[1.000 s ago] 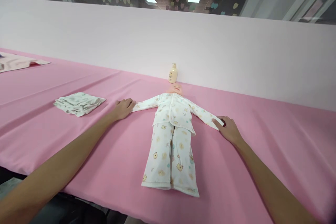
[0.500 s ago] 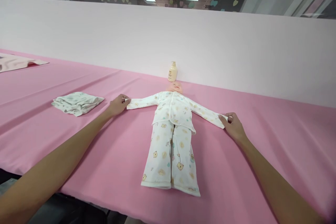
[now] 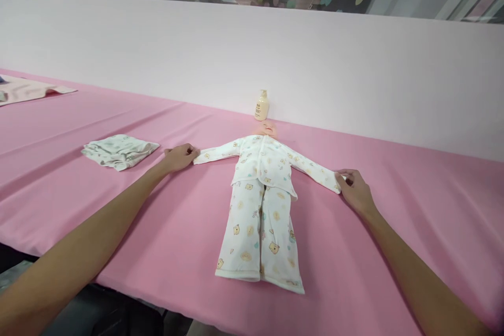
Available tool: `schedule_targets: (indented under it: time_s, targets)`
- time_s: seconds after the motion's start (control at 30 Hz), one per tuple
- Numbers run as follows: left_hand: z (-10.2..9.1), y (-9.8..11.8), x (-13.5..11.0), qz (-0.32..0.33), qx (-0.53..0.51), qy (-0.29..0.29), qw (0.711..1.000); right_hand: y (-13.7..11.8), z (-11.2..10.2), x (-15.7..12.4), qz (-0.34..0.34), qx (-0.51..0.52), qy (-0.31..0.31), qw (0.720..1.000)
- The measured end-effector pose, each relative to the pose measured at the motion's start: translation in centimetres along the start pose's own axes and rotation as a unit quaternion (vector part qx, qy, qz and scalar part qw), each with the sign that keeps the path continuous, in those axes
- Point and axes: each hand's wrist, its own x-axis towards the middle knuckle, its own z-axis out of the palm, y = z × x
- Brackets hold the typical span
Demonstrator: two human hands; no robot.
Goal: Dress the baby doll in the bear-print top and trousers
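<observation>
A baby doll [image 3: 266, 129] lies on its back on the pink table cover [image 3: 189, 231], dressed in white pyjamas [image 3: 262, 194] printed with small bears. Its sleeves are spread out to both sides. My left hand [image 3: 179, 156] pinches the cuff of the sleeve on the left side. My right hand [image 3: 354, 189] pinches the cuff of the sleeve on the right side. Both hands have their fingers closed on the cloth.
A folded pale printed garment [image 3: 118, 150] lies to the left of my left hand. A cream pump bottle [image 3: 261, 105] stands behind the doll's head against the white wall. Another pale cloth [image 3: 27, 89] lies at the far left.
Both hands went from lying on the sleeve ends to pinching the cuffs, and the sleeves were drawn out straighter to the sides. The camera shifted slightly.
</observation>
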Motion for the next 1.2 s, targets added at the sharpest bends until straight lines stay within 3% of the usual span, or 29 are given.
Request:
schedule_targets:
  time_s: [0.2,0.5,0.8,0.93,1.03,1.2]
  targets:
    - [0.4,0.8,-0.5,-0.051,-0.051,0.028,0.997,-0.4,0.8,-0.3,0.042,0.139,0.003,0.989]
    - [0.2,2.8,-2.2,-0.037,-0.077,0.002,0.996,-0.4,1.0,-0.5,0.009,0.043,-0.016,0.999]
    - [0.2,0.1,-0.5,0.013,-0.014,0.036,0.999,0.7,0.2,0.2,-0.03,-0.023,0.006,0.999]
    - [0.0,-0.7,-0.5,0.034,0.026,0.059,0.997,1.2,0.2,0.4,-0.08,-0.071,0.018,0.994]
    - [-0.5,-0.7,-0.7,0.023,0.034,0.088,0.995,1.4,0.3,0.4,-0.148,-0.121,0.078,0.978]
    - [-1.4,1.8,-1.8,0.076,-0.014,0.169,0.983,-0.9,0.6,-0.6,-0.245,-0.143,0.154,0.946]
